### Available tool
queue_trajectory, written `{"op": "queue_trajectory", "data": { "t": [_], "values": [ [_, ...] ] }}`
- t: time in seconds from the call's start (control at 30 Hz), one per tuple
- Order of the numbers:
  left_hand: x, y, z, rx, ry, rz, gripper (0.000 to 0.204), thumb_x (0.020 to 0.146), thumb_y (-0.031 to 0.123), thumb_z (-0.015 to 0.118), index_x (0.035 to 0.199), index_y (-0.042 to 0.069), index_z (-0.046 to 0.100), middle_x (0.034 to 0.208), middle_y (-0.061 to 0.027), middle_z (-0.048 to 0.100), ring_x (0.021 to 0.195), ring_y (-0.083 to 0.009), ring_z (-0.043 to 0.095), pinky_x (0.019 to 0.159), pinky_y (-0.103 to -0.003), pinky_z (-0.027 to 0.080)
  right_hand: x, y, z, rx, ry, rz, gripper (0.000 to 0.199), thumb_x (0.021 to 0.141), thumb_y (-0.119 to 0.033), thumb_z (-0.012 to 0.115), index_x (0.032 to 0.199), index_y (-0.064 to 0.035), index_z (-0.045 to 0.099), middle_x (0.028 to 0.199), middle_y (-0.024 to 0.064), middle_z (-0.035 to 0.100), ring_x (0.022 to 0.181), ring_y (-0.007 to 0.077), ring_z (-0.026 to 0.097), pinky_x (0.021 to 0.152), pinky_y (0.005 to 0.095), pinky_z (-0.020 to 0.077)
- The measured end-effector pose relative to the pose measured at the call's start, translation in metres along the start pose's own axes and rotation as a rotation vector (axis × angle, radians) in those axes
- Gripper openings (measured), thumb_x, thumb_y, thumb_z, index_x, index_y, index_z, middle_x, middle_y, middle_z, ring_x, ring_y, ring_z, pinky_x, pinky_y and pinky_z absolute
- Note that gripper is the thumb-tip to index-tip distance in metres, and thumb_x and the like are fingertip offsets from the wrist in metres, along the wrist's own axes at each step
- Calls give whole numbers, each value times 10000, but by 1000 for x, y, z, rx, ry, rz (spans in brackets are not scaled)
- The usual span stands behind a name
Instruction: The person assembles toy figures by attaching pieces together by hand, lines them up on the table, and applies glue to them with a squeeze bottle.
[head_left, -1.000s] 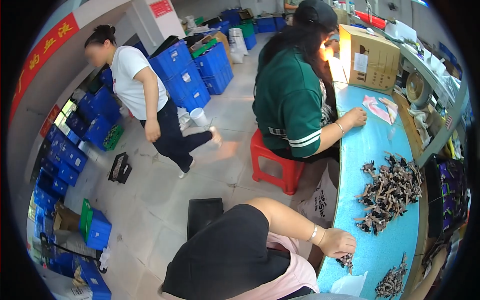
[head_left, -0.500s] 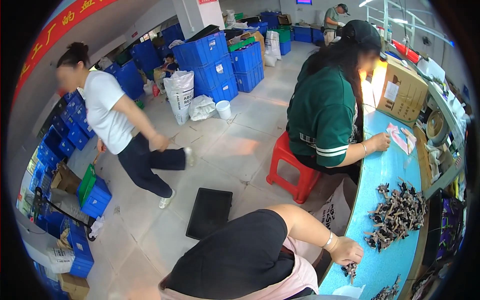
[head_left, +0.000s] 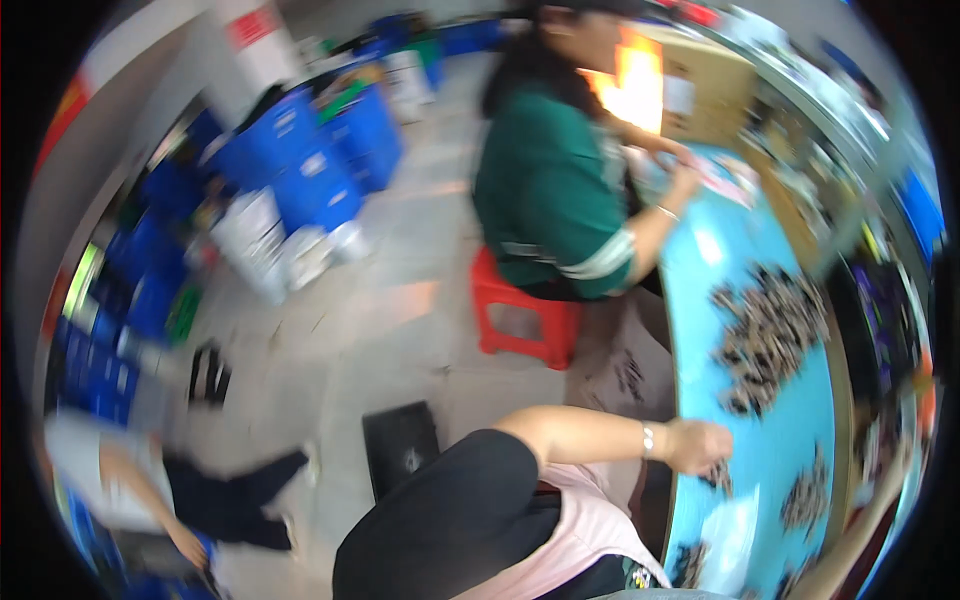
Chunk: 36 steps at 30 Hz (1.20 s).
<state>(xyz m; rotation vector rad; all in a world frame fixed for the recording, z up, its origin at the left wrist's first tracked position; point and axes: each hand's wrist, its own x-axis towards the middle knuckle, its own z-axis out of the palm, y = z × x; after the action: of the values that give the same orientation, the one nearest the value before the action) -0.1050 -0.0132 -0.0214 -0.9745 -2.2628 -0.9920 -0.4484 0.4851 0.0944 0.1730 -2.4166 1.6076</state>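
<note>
My left hand (head_left: 697,445), with a bracelet at the wrist, is closed at the near edge of the blue worktop (head_left: 690,330). From under its fingers pokes a small brown-and-black plastic piece (head_left: 718,478). Past it lies a large heap of similar pieces (head_left: 772,340), and a smaller pile (head_left: 806,498) sits closer to me. More dark pieces (head_left: 690,563) are at the bottom edge. My right hand (head_left: 908,452) reaches out at the right rim, its fingers smeared by motion beside the shelving.
A co-worker in a green top (head_left: 555,190) sits on a red stool (head_left: 525,310), hands over pink-and-white material (head_left: 735,185). A black tray (head_left: 398,450) lies on the floor. Another person in a white shirt (head_left: 95,470) walks at lower left. Blue crates (head_left: 290,160) and sacks (head_left: 250,240) stand behind.
The view has swung, and the picture is blurred. My right arm has come into view at the lower right. The co-worker's hands are now together; my left hand stays low at the pieces.
</note>
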Motion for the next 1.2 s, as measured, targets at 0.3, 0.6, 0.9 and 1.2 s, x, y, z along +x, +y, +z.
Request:
{"op": "queue_trajectory", "data": {
  "t": [0.3,0.6,0.9,1.2],
  "values": [
    [7,-7,-19,27,-48,-189,273,761,47,629,1028,5,589,1019,-186,607,957,-356,577,835,-420,480,-319,-248,177,1201,-423,417,369,931,-163,558,1245,28,528,1031,49,586,708,68,556,630,203,486],
    [18,5,-11,-10,-118,-125,236,779,16,582,1014,-7,578,971,-167,584,893,-340,560,789,-411,462,-354,-249,173,1513,-365,504,421,964,-162,495,1266,124,428,996,174,648,570,111,618,476,210,504],
    [13,10,-15,41,-78,-130,223,769,1,583,993,-6,587,951,-167,586,861,-336,566,769,-403,465,-359,-253,170,1329,-453,330,352,936,-187,570,1198,46,536,1002,120,624,673,111,614,585,221,533],
    [14,0,-14,54,-100,-111,242,769,-2,582,1011,-8,589,960,-170,587,873,-335,568,776,-403,469,-366,-266,169,1045,-199,251,436,854,-212,674,1183,35,529,999,112,609,670,88,623,525,167,532]
  ]
}}
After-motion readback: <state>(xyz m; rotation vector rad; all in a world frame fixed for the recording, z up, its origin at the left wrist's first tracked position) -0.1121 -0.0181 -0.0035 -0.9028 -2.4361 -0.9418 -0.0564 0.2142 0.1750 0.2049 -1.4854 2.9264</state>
